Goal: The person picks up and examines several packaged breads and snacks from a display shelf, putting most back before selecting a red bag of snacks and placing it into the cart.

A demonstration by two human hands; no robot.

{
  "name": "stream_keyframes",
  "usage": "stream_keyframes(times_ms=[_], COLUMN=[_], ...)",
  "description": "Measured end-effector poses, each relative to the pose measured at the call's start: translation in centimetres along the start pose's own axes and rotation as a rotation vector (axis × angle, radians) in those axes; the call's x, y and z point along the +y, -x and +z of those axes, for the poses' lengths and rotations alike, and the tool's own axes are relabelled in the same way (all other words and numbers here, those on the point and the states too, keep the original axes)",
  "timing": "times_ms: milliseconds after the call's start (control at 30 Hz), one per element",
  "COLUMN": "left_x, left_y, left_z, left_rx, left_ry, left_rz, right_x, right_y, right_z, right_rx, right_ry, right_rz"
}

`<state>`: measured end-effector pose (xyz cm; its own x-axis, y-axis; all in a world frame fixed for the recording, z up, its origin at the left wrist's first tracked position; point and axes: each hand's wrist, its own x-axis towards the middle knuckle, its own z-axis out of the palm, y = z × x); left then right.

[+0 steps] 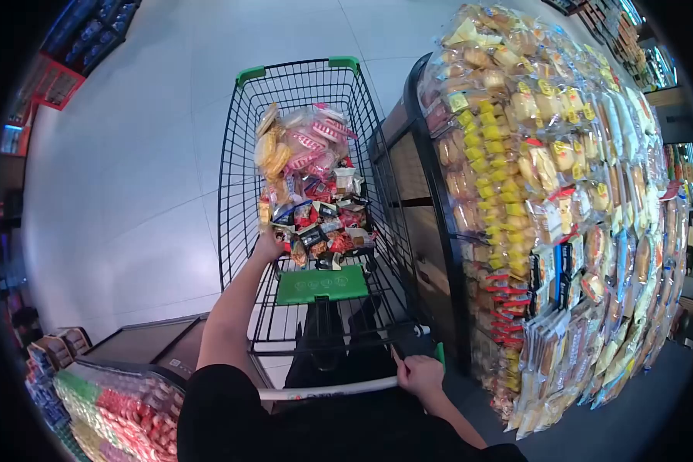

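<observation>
A black wire shopping cart with green corners and a green panel stands in front of me. Its back part holds bagged bread and pink-and-white packages. Small wrapped snacks in red, black and white lie nearer to me. My left hand reaches in at the left edge of these snacks, fingers closed around something too small to name, beside a yellow-orange package. On the right end of the cart's handle, my right hand is closed.
A tall display of bagged bread and pastries stands close on the cart's right, above a dark-framed wooden base. Another bin with packaged goods is at the lower left. Pale tiled floor extends left and ahead.
</observation>
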<state>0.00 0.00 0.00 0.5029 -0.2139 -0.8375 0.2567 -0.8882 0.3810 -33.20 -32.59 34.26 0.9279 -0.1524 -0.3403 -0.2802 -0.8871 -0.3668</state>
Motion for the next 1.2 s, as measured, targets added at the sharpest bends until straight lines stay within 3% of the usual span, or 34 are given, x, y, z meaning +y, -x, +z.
stream_keyframes(times_ms=[67,100,167,200,300,333,433,467,567,700,800,900,1000,1100,1133,1200], left_x=[-2.6,-2.4,2.5,3.2,5.0,5.8,7.2,7.5,7.4,8.6,9.6,6.0,6.7,4.8,5.0,5.3], left_y=[-1.9,-7.6,-7.3,-7.7,-9.3,-10.1,-12.4,-12.7,-14.9,-13.8,-12.5,-14.4,-10.7,-8.6,-8.1,-6.9], left_z=[4.7,-3.7,-4.1,-3.3,-4.2,-4.8,-7.7,-8.2,-10.4,-14.1,-14.8,-12.1,-7.4,-2.2,-0.9,1.0], left_rx=[0.581,0.642,0.235,0.191,0.210,0.261,0.265,0.236,0.287,0.245,0.381,0.224,0.279,-0.007,-0.019,-0.044], left_ry=[0.071,0.015,0.995,1.200,1.318,1.371,1.381,1.498,1.621,1.660,1.571,1.643,1.597,1.416,1.418,1.410], left_rz=[0.161,0.167,-0.172,-0.160,-0.010,-0.068,-0.083,0.050,0.091,0.032,-0.112,-0.116,-0.136,-0.268,-0.407,-0.414], right_x=[-0.6,-0.7,-0.2,-0.1,0.0,0.0,0.0,-0.1,-0.1,0.0,0.1,0.0,-0.1,-0.5,-0.5,-0.5], right_y=[3.6,-3.9,-3.0,-2.6,-2.4,-2.6,-2.9,-3.0,-3.0,-2.9,-2.8,-2.9,-3.0,-3.6,-3.6,-3.5], right_z=[-2.6,2.5,1.7,1.0,1.2,1.2,1.1,1.0,1.0,1.1,1.2,1.2,1.1,0.5,0.5,0.5], right_rx=[-0.022,0.024,-0.001,-0.026,-0.036,-0.033,-0.035,-0.037,-0.036,-0.031,-0.038,-0.025,-0.014,-0.008,-0.008,-0.014], right_ry=[0.040,-0.021,0.005,0.027,0.026,0.023,0.013,0.014,-0.007,-0.013,-0.012,-0.017,-0.017,-0.030,-0.029,-0.029], right_rz=[0.030,0.000,0.039,0.053,0.070,0.076,0.075,0.074,0.076,0.074,0.070,0.071,0.068,0.059,0.060,0.069])
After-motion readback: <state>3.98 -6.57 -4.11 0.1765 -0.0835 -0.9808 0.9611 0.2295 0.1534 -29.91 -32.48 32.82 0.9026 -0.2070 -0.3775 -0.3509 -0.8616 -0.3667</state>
